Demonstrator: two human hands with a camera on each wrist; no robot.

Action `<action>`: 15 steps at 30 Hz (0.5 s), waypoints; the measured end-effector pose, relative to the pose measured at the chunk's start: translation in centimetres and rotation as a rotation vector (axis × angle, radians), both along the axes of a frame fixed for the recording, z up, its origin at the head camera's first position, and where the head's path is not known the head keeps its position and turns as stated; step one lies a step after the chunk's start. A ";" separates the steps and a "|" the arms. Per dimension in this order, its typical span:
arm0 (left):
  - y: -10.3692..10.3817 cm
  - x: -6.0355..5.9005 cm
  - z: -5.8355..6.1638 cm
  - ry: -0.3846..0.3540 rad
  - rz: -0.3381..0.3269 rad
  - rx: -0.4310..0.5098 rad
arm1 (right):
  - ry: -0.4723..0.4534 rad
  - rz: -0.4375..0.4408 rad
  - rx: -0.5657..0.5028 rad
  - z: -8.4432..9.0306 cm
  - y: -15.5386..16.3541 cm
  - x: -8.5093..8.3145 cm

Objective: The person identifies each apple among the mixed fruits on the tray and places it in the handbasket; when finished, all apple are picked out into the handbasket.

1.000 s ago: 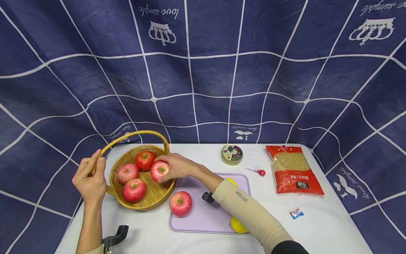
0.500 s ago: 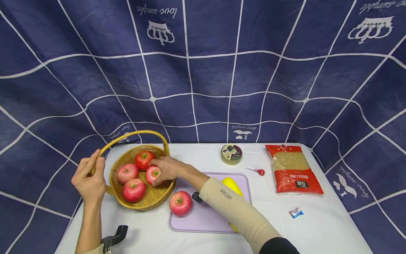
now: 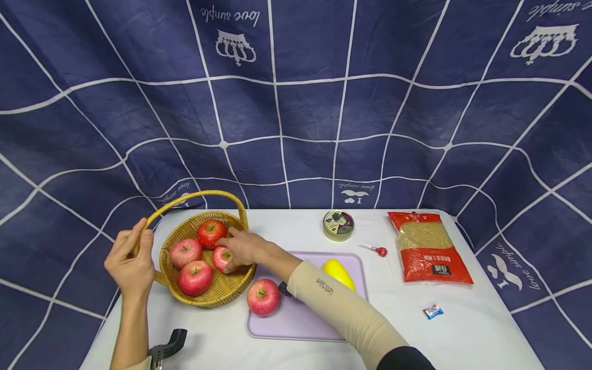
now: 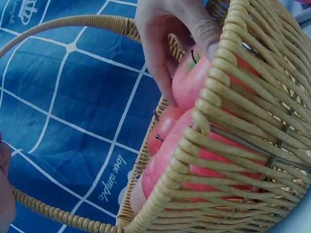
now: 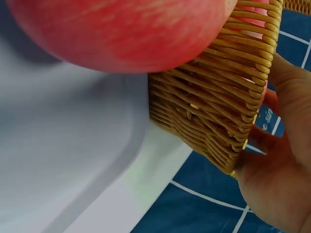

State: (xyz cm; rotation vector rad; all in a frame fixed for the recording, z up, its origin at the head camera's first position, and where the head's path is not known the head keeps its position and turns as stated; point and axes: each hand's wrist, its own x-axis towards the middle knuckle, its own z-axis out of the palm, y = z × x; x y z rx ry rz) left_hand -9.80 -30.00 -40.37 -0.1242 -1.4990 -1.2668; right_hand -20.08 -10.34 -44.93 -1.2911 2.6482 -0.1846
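Apple set into the basket
Right hand (image 3: 241, 248) clasps the apple (image 3: 222, 257); left hand (image 3: 131, 262) grasps the basket (image 3: 217, 294) handle. Best released low, gently.

Beige lettered right sleeve (image 3: 339, 303), apparently black-cuffed.

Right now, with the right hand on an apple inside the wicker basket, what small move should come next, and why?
Probably let go: the right hand grips an apple that already sits low in the wicker basket beside three other apples. The left hand holds the basket's rim. One more apple lies on the purple tray, so opening the fingers and withdrawing toward it seems sensible.
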 end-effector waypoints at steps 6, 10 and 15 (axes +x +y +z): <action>0.1 0.0 0.1 0.003 -0.003 0.001 | 0.043 -0.034 0.007 0.4 -0.4 0.3; 0.1 0.0 0.1 0.002 -0.001 0.001 | 0.003 -0.090 -0.065 0.2 -0.5 0.0; 0.0 0.1 0.1 0.001 -0.004 0.002 | -0.023 -0.103 -0.136 -0.1 -0.4 -0.4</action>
